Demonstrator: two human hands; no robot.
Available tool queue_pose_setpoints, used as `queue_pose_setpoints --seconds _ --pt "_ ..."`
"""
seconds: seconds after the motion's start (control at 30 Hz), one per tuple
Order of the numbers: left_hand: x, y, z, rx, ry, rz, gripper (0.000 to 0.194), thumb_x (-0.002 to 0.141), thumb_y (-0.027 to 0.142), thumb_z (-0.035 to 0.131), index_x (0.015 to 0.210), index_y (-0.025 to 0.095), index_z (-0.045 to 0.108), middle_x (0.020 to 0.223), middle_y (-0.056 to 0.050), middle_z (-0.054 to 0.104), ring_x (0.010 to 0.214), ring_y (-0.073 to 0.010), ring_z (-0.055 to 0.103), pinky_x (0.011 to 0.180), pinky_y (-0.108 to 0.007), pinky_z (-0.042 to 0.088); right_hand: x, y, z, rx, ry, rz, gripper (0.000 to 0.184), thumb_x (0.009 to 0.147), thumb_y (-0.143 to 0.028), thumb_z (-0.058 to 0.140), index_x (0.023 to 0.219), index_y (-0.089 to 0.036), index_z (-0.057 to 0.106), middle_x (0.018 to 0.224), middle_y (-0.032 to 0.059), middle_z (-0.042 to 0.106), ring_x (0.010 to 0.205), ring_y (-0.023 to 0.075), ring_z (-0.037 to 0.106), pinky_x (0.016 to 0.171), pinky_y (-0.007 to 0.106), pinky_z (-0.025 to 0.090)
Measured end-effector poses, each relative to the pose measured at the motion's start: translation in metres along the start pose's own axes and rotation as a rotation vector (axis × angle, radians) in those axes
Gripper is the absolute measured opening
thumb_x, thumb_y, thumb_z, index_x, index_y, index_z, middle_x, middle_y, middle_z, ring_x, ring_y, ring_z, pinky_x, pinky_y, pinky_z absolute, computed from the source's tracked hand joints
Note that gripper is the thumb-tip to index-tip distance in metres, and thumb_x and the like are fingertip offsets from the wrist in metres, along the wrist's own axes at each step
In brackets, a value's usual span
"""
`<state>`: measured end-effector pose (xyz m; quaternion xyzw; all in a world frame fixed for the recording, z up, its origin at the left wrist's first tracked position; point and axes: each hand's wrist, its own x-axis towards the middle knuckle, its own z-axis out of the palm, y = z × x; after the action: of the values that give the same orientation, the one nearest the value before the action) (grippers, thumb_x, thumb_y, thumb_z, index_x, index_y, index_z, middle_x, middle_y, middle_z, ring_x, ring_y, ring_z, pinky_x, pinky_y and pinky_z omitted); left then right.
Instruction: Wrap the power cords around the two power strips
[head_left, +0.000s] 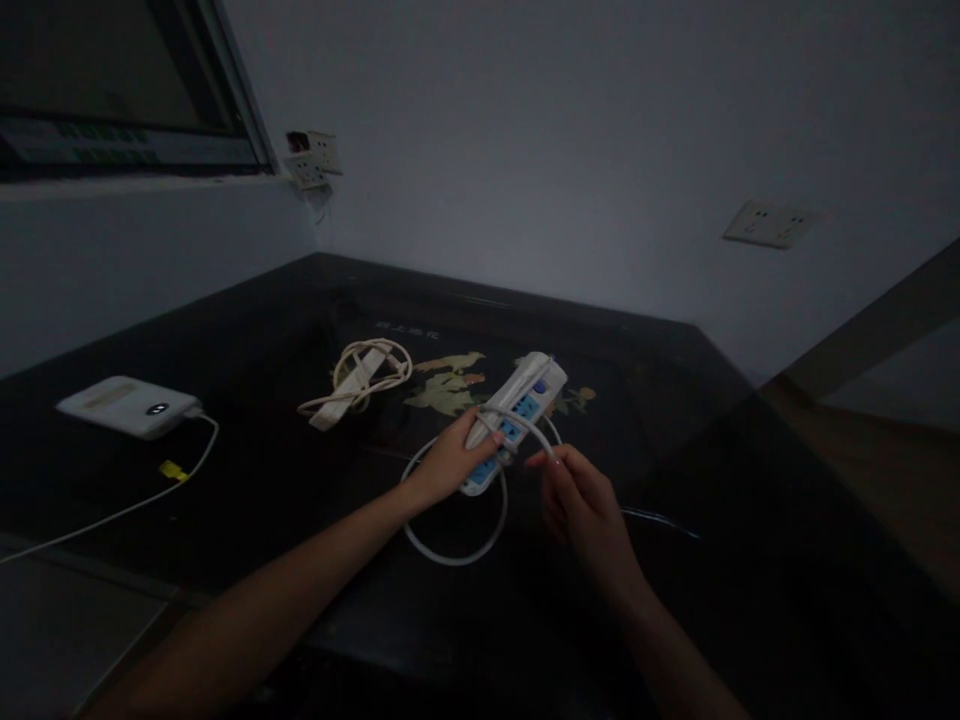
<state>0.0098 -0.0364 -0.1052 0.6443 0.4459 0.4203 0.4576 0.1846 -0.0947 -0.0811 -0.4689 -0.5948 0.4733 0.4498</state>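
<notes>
We have the white power strip (536,375) with blue sockets at the near right part of the painted design (450,385), slanting across it, its far end angled right. Whether the strip touches the surface or is slightly raised, we cannot tell. Its white cord (450,562) crosses over the sockets and forms a wide loop nearer us than the design.

What could go wrong, we judge, is the stiff cord springing open if our pinch slackens, or the open loop catching on our left wrist. Pulling hard on the cord could also twist the strip in our grip.

Our left hand (448,462) is closed around the strip's lower half, thumb lying over the sockets; that forearm reaches in from the near left. Our right hand (581,495), near and right of the design, pinches the cord between thumb and index finger, the other fingers curled; its forearm slants in from the near right.

Left of the design lies a second white strip (349,392) with its cable coiled around it. Farther left is a white power bank (127,405), its thin cable (216,432) carrying a yellow tag (172,470). Beyond the design, on the wall, we see an outlet plate (766,224) to the right.
</notes>
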Motion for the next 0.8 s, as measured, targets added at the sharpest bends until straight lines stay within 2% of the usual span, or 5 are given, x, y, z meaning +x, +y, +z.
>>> queue_pose_setpoints --seconds 0.17,0.33,0.5,0.67,0.8 --pt "0.004 -0.004 -0.001 -0.271 0.064 -0.1 0.04 0.081 0.045 0.056 0.107 0.015 0.052 0.101 -0.007 0.065 0.09 -0.0213 0.063 0.075 -0.031 0.049 0.002 -0.006 -0.013 -0.222 -0.046 -0.079 0.032 0.093 -0.04 0.041 0.08 -0.018 0.06 0.055 -0.0048 0.039 0.049 0.0101 0.039 0.046 0.021 0.03" --pt "0.005 -0.001 -0.002 -0.351 0.087 -0.132 0.037 0.076 0.042 0.063 0.101 0.016 0.053 0.091 -0.003 0.065 0.079 -0.0171 0.063 0.067 -0.027 0.05 0.003 -0.015 -0.024 -0.468 -0.119 -0.187 0.027 0.093 -0.031 0.041 0.081 -0.019 0.061 0.065 -0.0007 0.057 0.059 0.0128 0.053 0.055 0.022 0.038" --pt "0.001 0.003 0.002 -0.52 -0.058 -0.262 0.04 0.081 0.047 0.058 0.104 0.016 0.05 0.073 -0.002 0.065 0.051 -0.0133 0.06 0.049 -0.025 0.049 0.009 -0.004 -0.031 -0.584 -0.183 -0.215 0.024 0.094 -0.027 0.04 0.084 -0.018 0.06 0.072 0.0009 0.064 0.065 0.0143 0.06 0.06 0.022 0.041" --pt "0.0 -0.004 0.006 -0.663 -0.223 -0.333 0.042 0.084 0.05 0.055 0.107 0.016 0.049 0.072 -0.005 0.067 0.05 -0.0155 0.062 0.045 -0.027 0.051 0.01 0.007 -0.038 -0.663 -0.229 -0.235 0.021 0.094 -0.025 0.042 0.089 -0.019 0.062 0.076 0.0022 0.068 0.069 0.0154 0.064 0.062 0.024 0.044" --pt "0.0 -0.006 0.007 -0.695 -0.249 -0.398 0.041 0.085 0.051 0.052 0.102 0.015 0.052 0.07 -0.006 0.066 0.05 -0.0154 0.062 0.045 -0.027 0.052 0.006 0.008 -0.037 -0.758 -0.253 -0.325 0.022 0.094 -0.024 0.043 0.097 -0.018 0.065 0.086 0.006 0.072 0.075 0.0175 0.067 0.065 0.025 0.046"
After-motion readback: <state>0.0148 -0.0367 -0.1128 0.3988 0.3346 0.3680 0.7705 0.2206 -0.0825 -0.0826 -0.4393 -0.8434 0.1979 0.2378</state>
